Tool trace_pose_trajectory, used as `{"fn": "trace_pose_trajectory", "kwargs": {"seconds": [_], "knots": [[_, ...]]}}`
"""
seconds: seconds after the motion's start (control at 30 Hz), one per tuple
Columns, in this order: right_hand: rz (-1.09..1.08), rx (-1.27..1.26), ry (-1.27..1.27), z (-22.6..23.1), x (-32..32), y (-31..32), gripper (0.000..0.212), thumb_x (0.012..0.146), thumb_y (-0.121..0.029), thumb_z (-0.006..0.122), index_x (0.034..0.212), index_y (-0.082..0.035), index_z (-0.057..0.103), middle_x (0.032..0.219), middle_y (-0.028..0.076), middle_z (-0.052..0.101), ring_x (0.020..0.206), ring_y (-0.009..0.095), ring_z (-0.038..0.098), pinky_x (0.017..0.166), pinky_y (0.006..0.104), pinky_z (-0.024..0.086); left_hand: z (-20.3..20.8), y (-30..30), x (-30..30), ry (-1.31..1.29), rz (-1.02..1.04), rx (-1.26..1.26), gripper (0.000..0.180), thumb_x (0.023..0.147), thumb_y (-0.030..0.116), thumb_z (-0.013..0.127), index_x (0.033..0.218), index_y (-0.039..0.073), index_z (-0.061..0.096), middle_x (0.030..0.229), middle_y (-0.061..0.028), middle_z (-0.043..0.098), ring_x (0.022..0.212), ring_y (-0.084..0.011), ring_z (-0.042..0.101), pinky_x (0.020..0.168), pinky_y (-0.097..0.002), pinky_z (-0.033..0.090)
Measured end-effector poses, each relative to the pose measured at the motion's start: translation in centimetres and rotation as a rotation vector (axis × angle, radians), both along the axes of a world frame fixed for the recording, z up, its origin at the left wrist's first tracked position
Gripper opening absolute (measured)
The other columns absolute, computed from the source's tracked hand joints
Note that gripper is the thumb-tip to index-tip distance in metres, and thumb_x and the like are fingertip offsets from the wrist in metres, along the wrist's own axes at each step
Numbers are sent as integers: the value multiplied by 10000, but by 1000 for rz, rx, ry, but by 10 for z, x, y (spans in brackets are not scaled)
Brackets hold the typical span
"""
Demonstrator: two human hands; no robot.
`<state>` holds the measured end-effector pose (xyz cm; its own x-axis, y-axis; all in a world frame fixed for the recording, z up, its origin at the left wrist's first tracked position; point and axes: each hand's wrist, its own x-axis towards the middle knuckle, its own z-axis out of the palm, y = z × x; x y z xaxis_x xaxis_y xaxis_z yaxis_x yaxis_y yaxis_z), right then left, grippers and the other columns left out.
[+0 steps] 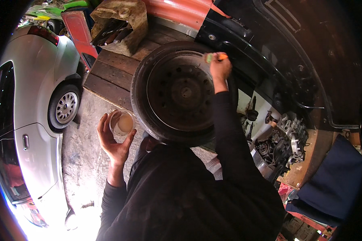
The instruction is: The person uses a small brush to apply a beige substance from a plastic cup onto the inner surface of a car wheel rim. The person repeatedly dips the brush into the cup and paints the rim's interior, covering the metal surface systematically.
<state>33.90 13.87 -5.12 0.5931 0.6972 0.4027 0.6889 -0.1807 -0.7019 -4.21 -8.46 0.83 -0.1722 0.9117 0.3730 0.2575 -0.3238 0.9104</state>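
A wheel with a black tyre [142,108] and a dark, dirty steel rim [173,74] lies face up on a wooden bench [110,74] in front of me. At its far right edge, my right hand [220,72] is closed on a small orange and green object [208,58], slightly blurred; its exact kind does not show. My left hand [113,140] is wrapped round a clear plastic cup [124,123] of cloudy, pale liquid, held just off the near left side of the tyre.
A cut-open, grimy container [130,24] with tools inside stands at the bench's far end. Greasy engine parts [283,140] crowd the right side, near a dark blue cloth [330,180]. A silver car [40,96] is parked on the left; a black vehicle panel [269,52] rises at far right.
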Motion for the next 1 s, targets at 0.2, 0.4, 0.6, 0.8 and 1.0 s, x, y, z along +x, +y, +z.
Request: {"fn": "trace_pose_trajectory", "kwargs": {"seconds": [0.2, 0.4, 0.6, 0.8, 1.0], "knots": [[25, 59, 18, 11, 0, -17, 182, 903, -290, 700, 958, -117, 707, 873, 138, 732, 842, 347, 724, 743, 444, 547, -4, 5, 5, -15, -33, -15, 913, 737, 66, 885, 1460, -5, 332, 1359, -216, 570, 1258, -308, 576, 1106, -445, 433], [540, 37, 111, -18, -72, 6, 150, 894, -254, 739, 941, -112, 728, 857, 157, 729, 842, 356, 713, 719, 410, 546, -3, 12, 13, -7, -76, 0, 921, 738, 61, 881, 1465, -14, 320, 1356, -219, 569, 1247, -307, 578, 1102, -442, 433], [318, 34, 34, -20, -51, 1, 136, 900, -233, 722, 952, -108, 715, 839, 161, 722, 821, 366, 717, 703, 421, 548, 3, 13, 16, 3, -105, 27, 914, 747, 34, 856, 1480, -6, 312, 1371, -226, 558, 1259, -317, 575, 1103, -449, 437], [-122, -14, -36, 23, 29, -44, 127, 915, -220, 694, 970, -107, 714, 844, 140, 742, 823, 342, 732, 720, 407, 553, 2, 9, 20, -22, -87, -19, 918, 732, 79, 890, 1455, -13, 334, 1360, -207, 571, 1255, -302, 572, 1104, -438, 431], [172, 1, -223, 14, 41, -56, 111, 918, -212, 677, 956, -111, 701, 923, 146, 724, 849, 374, 709, 740, 415, 552, 2, 9, 26, 33, -111, -21, 905, 727, 71, 890, 1449, -5, 348, 1356, -206, 577, 1244, -307, 586, 1090, -437, 447]]}}
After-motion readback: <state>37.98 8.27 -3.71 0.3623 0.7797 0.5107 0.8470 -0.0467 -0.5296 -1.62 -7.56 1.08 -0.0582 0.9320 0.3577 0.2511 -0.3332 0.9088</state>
